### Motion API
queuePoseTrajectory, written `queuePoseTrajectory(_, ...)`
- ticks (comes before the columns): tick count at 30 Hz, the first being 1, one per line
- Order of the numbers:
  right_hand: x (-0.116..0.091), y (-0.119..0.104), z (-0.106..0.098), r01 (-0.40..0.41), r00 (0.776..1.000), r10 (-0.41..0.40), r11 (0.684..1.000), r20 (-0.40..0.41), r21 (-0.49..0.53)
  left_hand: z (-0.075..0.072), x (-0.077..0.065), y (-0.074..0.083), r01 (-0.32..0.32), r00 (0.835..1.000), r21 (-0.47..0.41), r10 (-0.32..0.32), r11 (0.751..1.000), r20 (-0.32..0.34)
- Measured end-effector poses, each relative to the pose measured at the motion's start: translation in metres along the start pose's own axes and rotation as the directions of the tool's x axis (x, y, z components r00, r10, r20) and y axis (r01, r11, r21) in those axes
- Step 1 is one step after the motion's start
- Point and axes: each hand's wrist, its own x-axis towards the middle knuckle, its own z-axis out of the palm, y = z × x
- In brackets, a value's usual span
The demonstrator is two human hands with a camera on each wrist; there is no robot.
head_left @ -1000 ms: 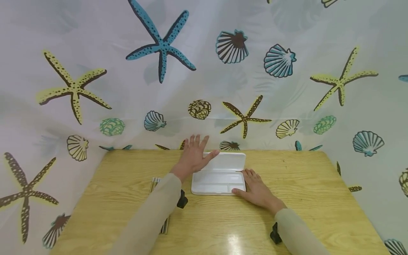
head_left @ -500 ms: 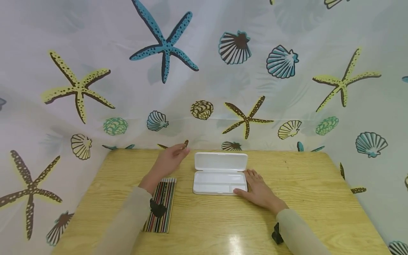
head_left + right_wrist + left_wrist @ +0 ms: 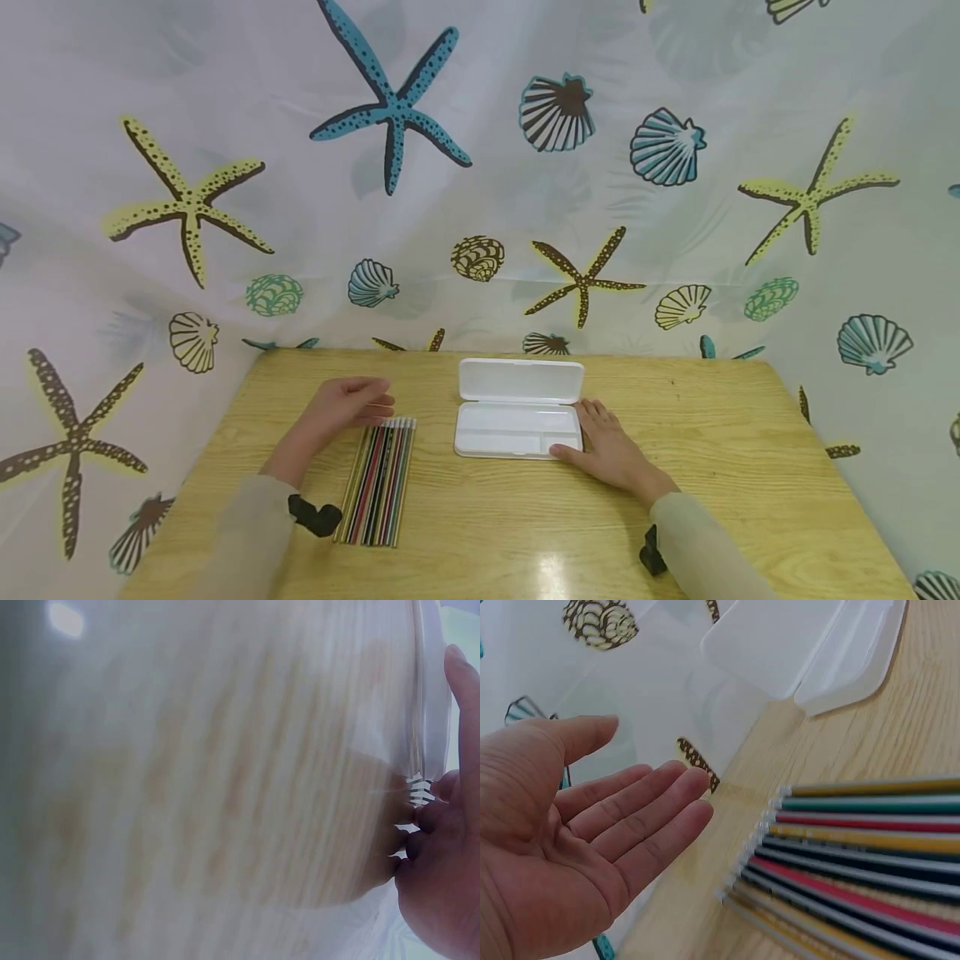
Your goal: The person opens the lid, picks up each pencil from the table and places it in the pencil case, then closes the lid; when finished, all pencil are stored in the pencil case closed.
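Observation:
A white hinged pencil case (image 3: 497,442) lies open on the table, its lid (image 3: 521,381) tipped back and its divided tray bare. My right hand (image 3: 611,450) holds the right end of the case, thumb on the near corner and fingers along the side; the right wrist view shows the thumb close against the case wall. A row of pencils (image 3: 375,487) in several colours lies side by side to the left, white-tipped ends pointing away from me. Just beyond those ends is my left hand (image 3: 341,408), holding nothing, palm showing and fingers loosely extended in the left wrist view.
The wooden table (image 3: 712,433) ends at the back and sides against a white cloth (image 3: 480,200) printed with starfish and shells. A black wrist camera (image 3: 315,515) sits on my left wrist, overlapping the pencils' left edge in the head view.
My left hand has moved left and toward me, from the case's lid to above the far ends of the pencils, uncovering them. The right hand and the case have stayed put.

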Motion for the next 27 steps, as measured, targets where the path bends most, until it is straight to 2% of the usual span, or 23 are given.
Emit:
queuePoseTrajectory(3, -0.001, -0.001, -0.001, -0.003, 1.000, 0.003, 1.000, 0.006, 0.008, -0.010, -0.008, -0.011, 0.031, 0.999, -0.040, -0.031, 0.999, -0.004)
queuePoseTrajectory(8, -0.001, -0.003, -0.001, -0.009, 1.000, 0.009, 1.000, 0.012, 0.009, -0.022, -0.019, -0.024, 0.087, 0.996, -0.036, -0.088, 0.996, -0.010)
queuePoseTrajectory(16, -0.001, 0.000, 0.000, -0.013, 1.000, 0.013, 1.000, 0.011, 0.001, -0.032, -0.030, -0.041, 0.172, 0.985, -0.047, -0.172, 0.984, -0.002)
queuePoseTrajectory(20, -0.001, 0.000, 0.000, -0.014, 1.000, 0.014, 1.000, 0.012, -0.004, -0.033, -0.033, -0.048, 0.182, 0.983, -0.030, -0.182, 0.983, 0.014)
queuePoseTrajectory(27, -0.001, -0.001, -0.001, -0.010, 1.000, 0.010, 1.000, 0.012, 0.005, -0.033, -0.032, -0.062, 0.159, 0.987, 0.000, -0.159, 0.987, 0.026)
